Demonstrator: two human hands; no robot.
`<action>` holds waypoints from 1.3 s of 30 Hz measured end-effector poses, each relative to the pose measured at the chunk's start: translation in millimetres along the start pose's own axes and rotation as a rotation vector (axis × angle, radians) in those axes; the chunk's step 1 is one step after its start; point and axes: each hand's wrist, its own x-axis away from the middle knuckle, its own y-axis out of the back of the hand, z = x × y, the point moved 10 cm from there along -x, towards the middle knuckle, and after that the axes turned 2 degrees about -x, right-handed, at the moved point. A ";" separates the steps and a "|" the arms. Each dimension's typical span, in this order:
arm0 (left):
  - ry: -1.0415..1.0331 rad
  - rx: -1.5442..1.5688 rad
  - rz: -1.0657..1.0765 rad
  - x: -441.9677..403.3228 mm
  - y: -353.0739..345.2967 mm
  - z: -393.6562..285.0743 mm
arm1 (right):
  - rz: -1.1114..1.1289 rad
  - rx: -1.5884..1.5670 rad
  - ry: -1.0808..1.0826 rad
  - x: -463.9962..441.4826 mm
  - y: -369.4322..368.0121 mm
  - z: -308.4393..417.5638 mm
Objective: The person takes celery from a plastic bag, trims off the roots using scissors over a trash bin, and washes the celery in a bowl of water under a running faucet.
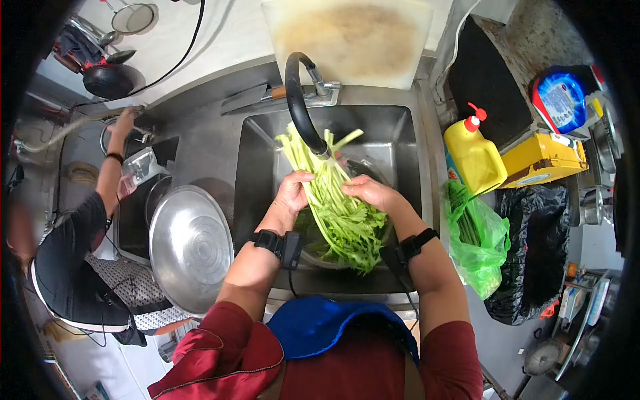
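Observation:
A leafy bunch of celery lies between my hands over the sink, its pale stalks toward the faucet and its leaves toward me. My left hand grips the stalks from the left side, thumb on top. On the right, my right hand holds the same bunch, with some fingers hidden beneath it. The black faucet hose curves down, its spout end right over the stalks. Under the celery there is a round basin, mostly covered by the leaves.
A large metal bowl stands left of the sink. Further left, a co-worker reaches over another sink. A cleaver lies behind the basin near a cutting board. On the right are a yellow bottle and a green plastic bag.

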 end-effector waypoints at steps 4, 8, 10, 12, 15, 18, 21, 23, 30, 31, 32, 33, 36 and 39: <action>0.132 -0.186 -0.193 -8.2 28.7 16.3 | -0.079 -0.028 -0.155 -14.9 16.5 -39.0; -0.105 -0.294 -0.391 -11.3 34.5 -25.8 | -0.277 0.053 0.152 7.0 9.9 40.4; -0.268 -0.233 -0.480 -5.8 34.5 -60.4 | -0.590 0.010 0.397 10.6 51.0 49.4; -0.411 -0.141 -0.571 3.0 46.7 -98.9 | -0.846 0.044 0.627 45.1 74.6 66.1; -0.518 0.007 -0.626 18.7 37.1 -135.7 | -0.876 0.068 0.597 61.0 81.0 60.1; -0.601 0.117 -0.590 14.8 46.6 -156.4 | -0.632 -0.323 0.169 17.6 61.8 3.2; -0.692 0.154 -0.641 17.6 51.1 -160.6 | -0.325 -0.946 0.109 -42.1 14.9 -21.9; -0.686 0.221 -0.680 15.0 64.8 -162.2 | -0.321 -1.029 0.245 -47.2 8.4 -19.8; -1.128 -0.209 -1.081 75.0 89.0 -186.3 | -0.649 -0.726 0.137 38.3 28.7 33.0; -1.119 -0.207 -1.078 72.8 96.1 -183.1 | -0.664 -0.756 0.164 42.0 35.8 39.7; -1.097 -0.226 -1.067 70.2 96.2 -179.6 | -0.605 -0.764 0.214 37.8 42.8 44.3; -1.075 -0.245 -1.056 68.2 96.0 -177.3 | -0.616 -0.767 0.214 40.1 49.2 38.7; -0.928 -0.004 -0.969 56.1 104.5 -170.7 | -0.418 -0.704 0.313 39.1 46.4 38.9; -0.845 0.081 -0.721 48.2 92.4 -184.1 | -0.458 -0.451 0.065 43.8 34.7 -25.5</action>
